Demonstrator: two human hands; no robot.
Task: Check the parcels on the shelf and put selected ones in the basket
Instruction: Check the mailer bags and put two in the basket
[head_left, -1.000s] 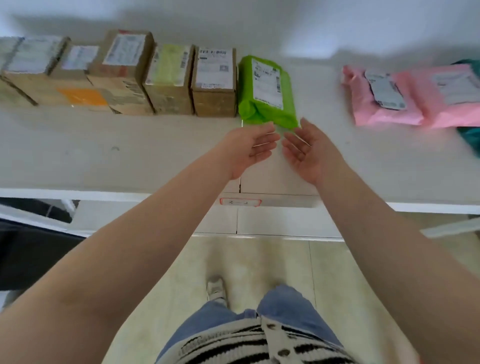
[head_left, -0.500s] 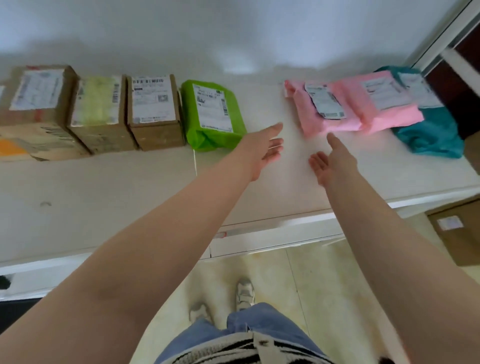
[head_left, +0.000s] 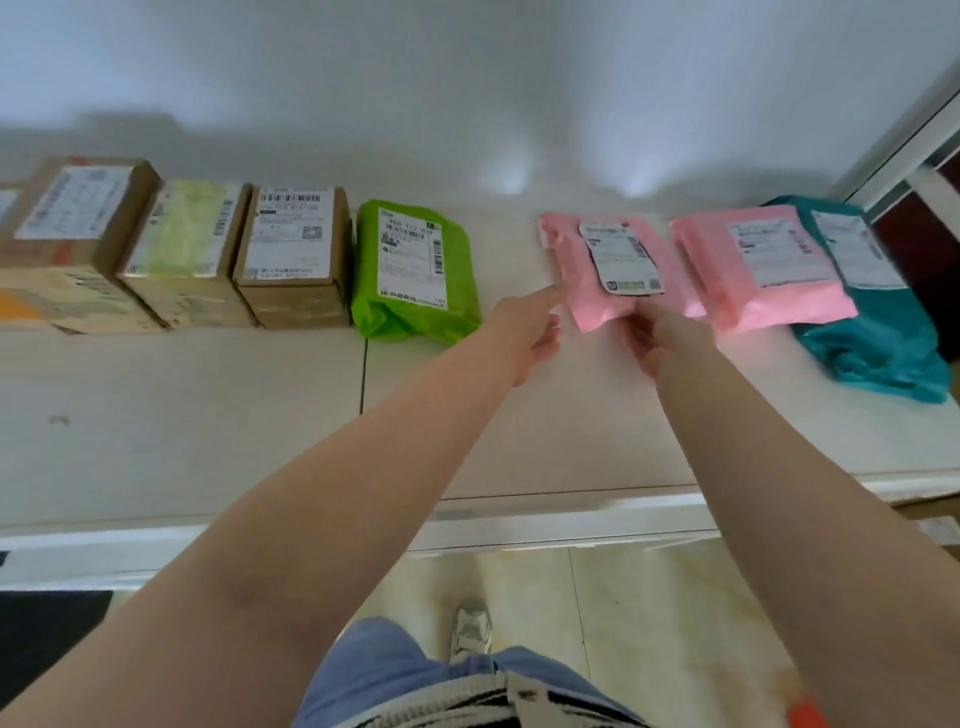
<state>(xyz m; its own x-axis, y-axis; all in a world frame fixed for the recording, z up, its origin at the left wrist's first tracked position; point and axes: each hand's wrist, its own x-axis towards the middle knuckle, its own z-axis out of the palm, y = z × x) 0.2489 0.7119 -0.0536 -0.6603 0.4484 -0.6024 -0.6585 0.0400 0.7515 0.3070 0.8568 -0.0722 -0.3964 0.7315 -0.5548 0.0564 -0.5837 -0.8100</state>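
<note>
A row of parcels lies along the back of the white shelf (head_left: 208, 426). A pink bag parcel (head_left: 582, 270) with a white label sits right of centre. My right hand (head_left: 660, 338) grips its near edge from below, fingers curled under the bag. My left hand (head_left: 530, 332) is open, its fingertips touching the same pink parcel's left side. To the left lie a green bag parcel (head_left: 415, 275) and three cardboard boxes (head_left: 296, 254). A second pink parcel (head_left: 758, 270) and a teal bag parcel (head_left: 878, 332) lie to the right. No basket is in view.
The wall rises directly behind the parcels. A door frame (head_left: 914, 135) stands at the far right. Below the shelf edge are a tiled floor (head_left: 649, 623), my shoe (head_left: 470, 629), and something orange (head_left: 805, 714) at the bottom right corner.
Both hands moved right, away from the green parcel, and reached the first pink parcel. My right hand closed on its near edge. The view also shifted right.
</note>
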